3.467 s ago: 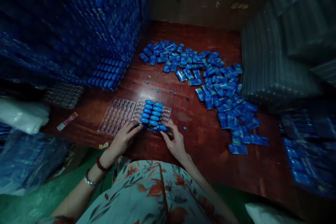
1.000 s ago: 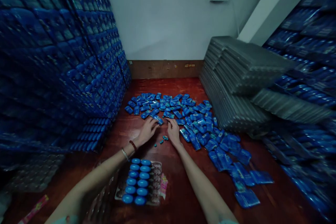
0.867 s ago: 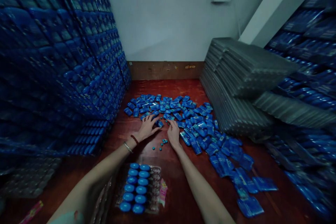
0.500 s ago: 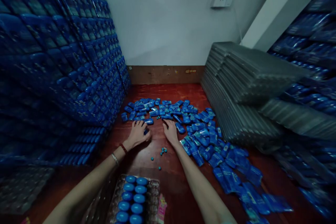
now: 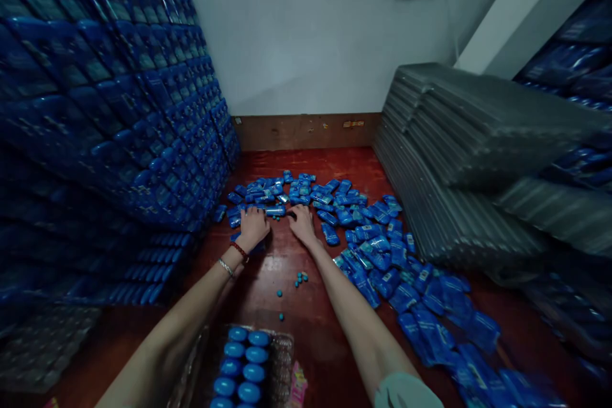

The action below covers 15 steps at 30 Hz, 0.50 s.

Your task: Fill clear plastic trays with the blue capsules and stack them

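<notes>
My left hand (image 5: 254, 228), with a red bead bracelet and a silver bangle at the wrist, reaches over a shiny blue packet (image 5: 275, 210); its fingers are bent down on the packet's left end. Under that palm lies another blue packet (image 5: 258, 246), mostly covered. My right hand (image 5: 302, 223) is at the packet's right end, its fingers closed on a small dark object (image 5: 291, 214) whose kind I cannot make out. Small blue balls (image 5: 299, 278) lie on the red tabletop (image 5: 315, 325) between my forearms.
Many blue packets (image 5: 377, 245) spread behind and right of my hands. A clear tray (image 5: 283, 357) holds blue egg-shaped capsules (image 5: 254, 372) in front. Stacked blue packs (image 5: 143, 108) rise on the left, grey stacked trays (image 5: 459, 159) on the right. A wall (image 5: 296, 32) stands behind.
The view has tilted down and shifted slightly. My left hand has moved forward onto the blue packet, and my right hand has come closer to it, with a dark object now showing.
</notes>
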Available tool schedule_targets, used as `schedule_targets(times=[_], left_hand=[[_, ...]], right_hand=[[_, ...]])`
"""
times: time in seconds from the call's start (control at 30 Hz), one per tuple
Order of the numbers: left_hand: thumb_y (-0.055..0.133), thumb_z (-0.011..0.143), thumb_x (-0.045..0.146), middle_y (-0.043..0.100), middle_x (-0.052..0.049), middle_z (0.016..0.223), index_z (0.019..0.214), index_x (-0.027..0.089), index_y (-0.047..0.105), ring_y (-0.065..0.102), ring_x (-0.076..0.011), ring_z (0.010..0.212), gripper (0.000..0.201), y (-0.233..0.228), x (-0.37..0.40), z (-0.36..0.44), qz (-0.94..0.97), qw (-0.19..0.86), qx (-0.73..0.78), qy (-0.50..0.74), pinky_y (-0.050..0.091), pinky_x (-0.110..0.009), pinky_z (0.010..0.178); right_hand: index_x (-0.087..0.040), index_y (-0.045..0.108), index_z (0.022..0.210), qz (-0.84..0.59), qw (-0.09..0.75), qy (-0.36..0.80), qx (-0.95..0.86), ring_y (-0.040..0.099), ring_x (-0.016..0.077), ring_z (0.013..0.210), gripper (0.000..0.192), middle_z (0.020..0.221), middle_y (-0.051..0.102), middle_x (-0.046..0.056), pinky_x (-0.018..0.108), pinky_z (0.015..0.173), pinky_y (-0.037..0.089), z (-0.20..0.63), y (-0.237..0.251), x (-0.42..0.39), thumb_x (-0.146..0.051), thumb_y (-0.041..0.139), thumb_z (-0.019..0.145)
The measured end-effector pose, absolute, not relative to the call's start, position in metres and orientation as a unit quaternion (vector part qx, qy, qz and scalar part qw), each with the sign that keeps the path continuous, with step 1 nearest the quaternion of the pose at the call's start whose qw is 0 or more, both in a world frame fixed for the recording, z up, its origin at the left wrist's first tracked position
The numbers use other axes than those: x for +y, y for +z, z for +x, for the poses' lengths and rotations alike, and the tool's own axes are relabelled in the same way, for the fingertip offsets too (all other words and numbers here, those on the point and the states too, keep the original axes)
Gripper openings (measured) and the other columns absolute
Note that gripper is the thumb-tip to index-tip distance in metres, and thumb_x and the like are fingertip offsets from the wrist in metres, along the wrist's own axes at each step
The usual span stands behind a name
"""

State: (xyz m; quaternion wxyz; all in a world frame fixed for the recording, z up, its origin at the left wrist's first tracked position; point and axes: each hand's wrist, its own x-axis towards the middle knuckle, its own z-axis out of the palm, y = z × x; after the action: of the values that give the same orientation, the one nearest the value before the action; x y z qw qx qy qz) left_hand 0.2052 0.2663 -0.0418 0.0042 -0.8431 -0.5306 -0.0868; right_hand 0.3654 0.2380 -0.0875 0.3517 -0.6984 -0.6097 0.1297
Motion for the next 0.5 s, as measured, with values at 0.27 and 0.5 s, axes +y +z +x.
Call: schedule_targets(times=[0.27, 0.5], left_hand=[[0.031, 0.088, 0.026, 0.04, -0.03, 0.136, 0.131, -0.007, 0.036, 0.034, -0.0344, 0.132, 0.054, -0.078, 0.247, 0.225, -0.832, -0.044, -0.541, -0.113, 0.028, -0.049, 0.105], [0.037, 0.084, 0.028, 0.034, -0.031, 0.14, 0.138, -0.005, 0.025, 0.03, -0.0379, 0.134, 0.064, -0.092, 0.248, 0.236, -0.775, -0.067, -0.615, -0.132, 0.029, -0.053, 0.105]], right_hand=[[-0.019, 0.061, 0.09, -0.68, 0.358, 0.143, -0.624, 0.052, 0.0182, 0.095, 0.019, 0.095, 0.063, 0.003, 0.03, 0.086, 0.039, 0.368, -0.081, 0.233, -0.011, 0.051, 0.077], [-0.019, 0.058, 0.109, -0.712, 0.345, 0.146, -0.594, 0.054, 0.0231, 0.098, 0.028, 0.099, 0.063, 0.008, 0.038, 0.086, 0.039, 0.361, -0.078, 0.247, -0.032, 0.054, 0.084]])
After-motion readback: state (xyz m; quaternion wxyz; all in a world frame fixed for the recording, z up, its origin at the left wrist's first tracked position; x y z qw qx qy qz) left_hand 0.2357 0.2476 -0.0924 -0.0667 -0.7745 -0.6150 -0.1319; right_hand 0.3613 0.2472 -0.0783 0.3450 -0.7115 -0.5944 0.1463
